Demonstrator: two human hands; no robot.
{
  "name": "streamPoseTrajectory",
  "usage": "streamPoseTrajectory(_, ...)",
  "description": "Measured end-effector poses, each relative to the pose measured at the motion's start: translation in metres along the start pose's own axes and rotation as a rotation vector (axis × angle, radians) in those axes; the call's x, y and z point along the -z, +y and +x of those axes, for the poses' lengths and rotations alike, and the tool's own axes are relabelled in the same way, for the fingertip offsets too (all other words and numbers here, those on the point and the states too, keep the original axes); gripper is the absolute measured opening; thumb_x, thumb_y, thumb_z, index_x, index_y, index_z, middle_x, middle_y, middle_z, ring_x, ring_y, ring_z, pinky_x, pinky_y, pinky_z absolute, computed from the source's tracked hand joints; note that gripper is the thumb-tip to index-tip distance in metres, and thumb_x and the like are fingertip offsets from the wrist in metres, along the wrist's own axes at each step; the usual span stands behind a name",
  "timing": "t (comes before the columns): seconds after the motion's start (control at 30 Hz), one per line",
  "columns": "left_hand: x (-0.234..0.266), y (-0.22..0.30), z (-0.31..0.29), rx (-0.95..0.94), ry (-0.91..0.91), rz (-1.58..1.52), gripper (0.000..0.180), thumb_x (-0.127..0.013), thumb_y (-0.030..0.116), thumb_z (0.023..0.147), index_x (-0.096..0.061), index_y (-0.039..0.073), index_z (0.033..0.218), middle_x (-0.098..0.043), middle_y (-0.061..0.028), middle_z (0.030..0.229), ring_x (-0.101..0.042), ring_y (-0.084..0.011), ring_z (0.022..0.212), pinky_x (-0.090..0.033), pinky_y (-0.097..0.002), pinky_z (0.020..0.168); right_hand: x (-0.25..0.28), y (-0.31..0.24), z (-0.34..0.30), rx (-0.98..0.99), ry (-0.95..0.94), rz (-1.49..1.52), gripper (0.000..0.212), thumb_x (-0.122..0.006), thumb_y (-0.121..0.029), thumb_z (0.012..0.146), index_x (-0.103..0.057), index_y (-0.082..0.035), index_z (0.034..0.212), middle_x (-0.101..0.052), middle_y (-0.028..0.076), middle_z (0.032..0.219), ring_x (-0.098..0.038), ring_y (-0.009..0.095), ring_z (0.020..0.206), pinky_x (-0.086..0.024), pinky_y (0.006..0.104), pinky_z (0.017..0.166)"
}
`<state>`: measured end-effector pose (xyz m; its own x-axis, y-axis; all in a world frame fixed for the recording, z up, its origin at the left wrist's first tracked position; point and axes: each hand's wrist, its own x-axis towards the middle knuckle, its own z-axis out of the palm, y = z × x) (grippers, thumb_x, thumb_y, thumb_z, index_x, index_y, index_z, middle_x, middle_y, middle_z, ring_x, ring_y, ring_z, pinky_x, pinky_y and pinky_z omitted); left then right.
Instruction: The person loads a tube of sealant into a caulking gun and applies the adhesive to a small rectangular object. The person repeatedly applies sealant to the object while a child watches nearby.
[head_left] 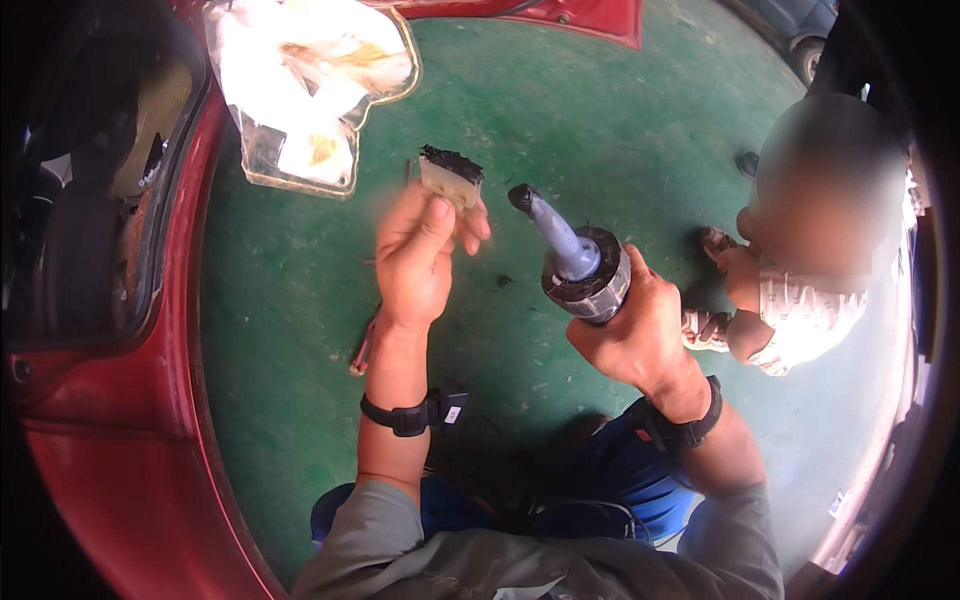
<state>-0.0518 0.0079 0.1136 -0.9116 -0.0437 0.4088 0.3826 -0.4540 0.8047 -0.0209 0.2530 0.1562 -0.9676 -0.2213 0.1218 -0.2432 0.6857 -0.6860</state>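
My left hand (415,265) is closed on a small pale scraper (447,188), thumb in front and fingers behind. Black paste is smeared thickly along the scraper's upper edge. In my right hand (645,330) is a sealant cartridge (590,290) with a dark collar and a tapered blue-grey nozzle (560,235). Black paste coats the nozzle's tip, which points up and left toward the scraper without touching it. My fingers hide the rear of the cartridge.
A red car body (190,330) with an open window frame lines the left. A clear sheet with yellowish edging (300,185) is at the upper left. A red-handled tool (364,350) lies on the green floor (560,110). Another person (810,310) is close at right.
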Motion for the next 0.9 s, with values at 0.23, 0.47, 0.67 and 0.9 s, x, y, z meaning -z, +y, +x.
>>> streamPoseTrajectory(0.23, -0.006, -0.003, -0.004, 0.029, 0.012, -0.054, 0.029, -0.053, 0.024, 0.111, -0.066, 0.000, 0.119, -0.070, -0.0086, 0.103, -0.064, -0.0141, 0.086, -0.048, -0.0280, 0.071, -0.002, -0.007, -0.002, 0.017, 0.010, -0.036, 0.049, -0.074, -0.018, 0.065, -0.060, 0.001, 0.107, -0.071, 0.024, 0.084, -0.070, 0.047, 0.078, -0.058, 0.0495, 0.073)
streamPoseTrajectory(0.47, 0.002, 0.000, -0.003, -0.032, -0.011, 0.225, 0.029, -0.055, 0.026, 0.111, -0.067, 0.001, 0.121, -0.069, -0.0027, 0.103, -0.061, -0.0092, 0.087, -0.047, -0.0245, 0.073, -0.001, -0.008, -0.002, 0.032, 0.023, -0.059, 0.049, -0.075, -0.018, 0.065, -0.059, 0.001, 0.107, -0.071, 0.024, 0.084, -0.070, 0.047, 0.078, -0.058, 0.0500, 0.073)
streamPoseTrajectory(0.67, 0.001, 0.020, -0.002, -0.046, -0.009, 0.459, 0.026, -0.056, 0.022, 0.111, -0.065, -0.003, 0.115, -0.067, -0.0045, 0.098, -0.054, -0.0087, 0.083, -0.045, -0.0237, 0.077, -0.004, -0.006, 0.001, 0.039, -0.004, -0.098, 0.049, -0.075, -0.019, 0.065, -0.059, 0.000, 0.108, -0.071, 0.023, 0.083, -0.070, 0.046, 0.077, -0.059, 0.0501, 0.073)
streamPoseTrajectory(0.9, 0.007, 0.037, 0.000, -0.105, -0.046, 0.677, 0.030, -0.059, 0.022, 0.110, -0.065, -0.005, 0.122, -0.068, -0.0045, 0.099, -0.056, -0.0090, 0.085, -0.047, -0.0239, 0.079, -0.009, -0.002, 0.000, 0.061, -0.022, -0.128, 0.050, -0.076, -0.019, 0.065, -0.057, 0.000, 0.107, -0.070, 0.024, 0.082, -0.069, 0.047, 0.075, -0.058, 0.0510, 0.071)
